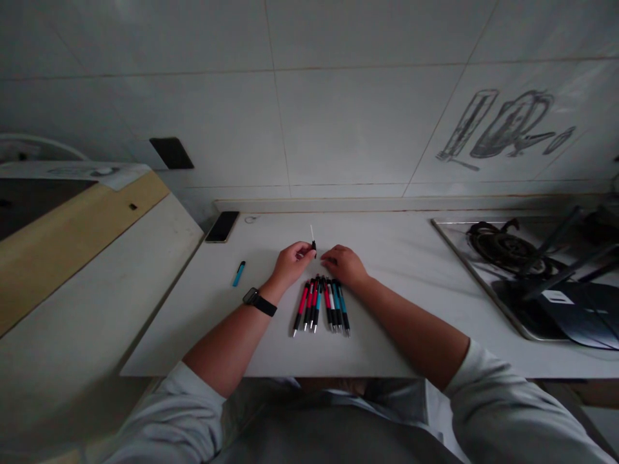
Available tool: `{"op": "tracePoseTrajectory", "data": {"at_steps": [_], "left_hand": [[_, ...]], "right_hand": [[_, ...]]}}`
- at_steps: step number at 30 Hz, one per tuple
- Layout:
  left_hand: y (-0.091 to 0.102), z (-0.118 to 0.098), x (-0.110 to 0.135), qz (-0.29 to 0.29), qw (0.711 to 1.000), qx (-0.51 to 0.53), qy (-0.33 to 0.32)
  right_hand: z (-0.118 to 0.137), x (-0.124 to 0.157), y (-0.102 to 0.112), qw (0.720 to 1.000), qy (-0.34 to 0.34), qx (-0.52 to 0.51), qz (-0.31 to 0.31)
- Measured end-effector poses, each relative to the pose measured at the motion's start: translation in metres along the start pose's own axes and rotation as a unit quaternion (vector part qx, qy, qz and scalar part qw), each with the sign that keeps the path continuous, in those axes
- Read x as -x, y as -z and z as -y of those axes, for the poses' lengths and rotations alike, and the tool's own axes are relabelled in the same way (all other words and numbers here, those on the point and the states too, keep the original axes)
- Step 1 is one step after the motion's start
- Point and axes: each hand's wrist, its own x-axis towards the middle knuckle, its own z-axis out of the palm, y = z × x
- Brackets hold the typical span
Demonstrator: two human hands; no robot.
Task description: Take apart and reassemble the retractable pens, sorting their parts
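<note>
My left hand [294, 259] is closed in a pinch on a black pen part [314, 249], from which a thin white refill [312, 231] points up. To its right, my right hand [344, 264] has its fingers curled together near the countertop; whatever they hold, if anything, is too small to make out. Just below both hands lie several click pens [316, 306] in red, white and blue with black grips, side by side in two groups with their silver tips toward me. Apart from them, a short blue pen barrel [238, 274] with a black end rests left of my left wrist.
A dark phone [222, 227] lies at the counter's back left corner, near a small ring [250, 220]. On the right, a metal-rimmed stove [476, 283] carries a burner and a dark appliance with legs. A white cabinet [120, 258] borders the left side; the tiled wall closes the back.
</note>
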Motion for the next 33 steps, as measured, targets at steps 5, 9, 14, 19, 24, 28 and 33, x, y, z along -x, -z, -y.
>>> {"op": "tracePoseTrajectory", "data": {"at_steps": [5,9,14,19,24,28,33], "left_hand": [[0.0,0.003,0.0,0.008,1.0,0.0,0.001],[0.004,0.004,0.001,0.01,1.0,-0.012,0.008],[0.009,0.004,0.002,0.011,1.0,-0.013,0.006],[0.009,0.007,0.002,0.015,1.0,-0.016,0.004],[0.01,0.012,0.002,0.018,1.0,-0.011,0.002],[0.01,0.011,0.003,0.022,1.0,-0.013,0.003],[0.008,0.01,0.004,0.035,0.999,-0.015,0.003]], "right_hand": [[0.003,-0.002,-0.002,0.998,-0.017,0.05,0.015],[-0.012,-0.004,0.01,0.998,-0.032,0.051,0.0],[-0.073,-0.008,0.051,0.992,-0.08,0.003,-0.099],[-0.141,-0.006,0.085,0.953,-0.211,-0.084,-0.202],[-0.162,-0.005,0.089,0.934,-0.24,-0.098,-0.244],[-0.161,-0.006,0.082,0.943,-0.249,-0.024,-0.221],[-0.162,-0.004,0.075,0.956,-0.235,0.075,-0.158]]}}
